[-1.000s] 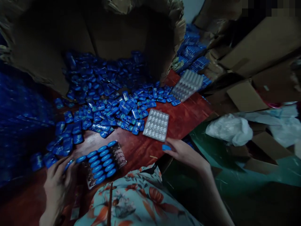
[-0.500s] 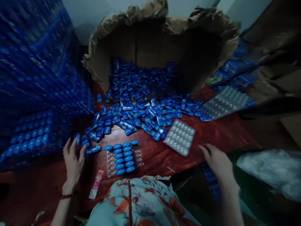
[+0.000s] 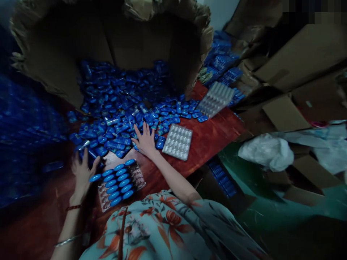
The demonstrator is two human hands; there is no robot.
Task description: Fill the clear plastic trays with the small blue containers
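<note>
A big heap of small blue packets [image 3: 121, 108] spills from a torn cardboard box [image 3: 48, 54] onto a red-brown table [image 3: 214, 137]. My right hand [image 3: 145, 141] lies flat with fingers spread on the heap's near edge, just left of an empty clear blister tray [image 3: 177, 142]. My left hand [image 3: 81, 171] rests open on packets at the left, beside a tray [image 3: 119, 182] partly filled with rows of blue packets.
A second stack of clear trays [image 3: 215, 98] leans at the table's far right corner. Stacked filled blue trays [image 3: 24, 126] rise on the left. Cardboard boxes [image 3: 284, 112], a white plastic bag [image 3: 267, 151] and a green sheet [image 3: 260, 202] crowd the right.
My right hand came from the table's right edge across the empty tray and now lies on the packet heap. My left hand stayed near the filled tray. The view swung back right.
</note>
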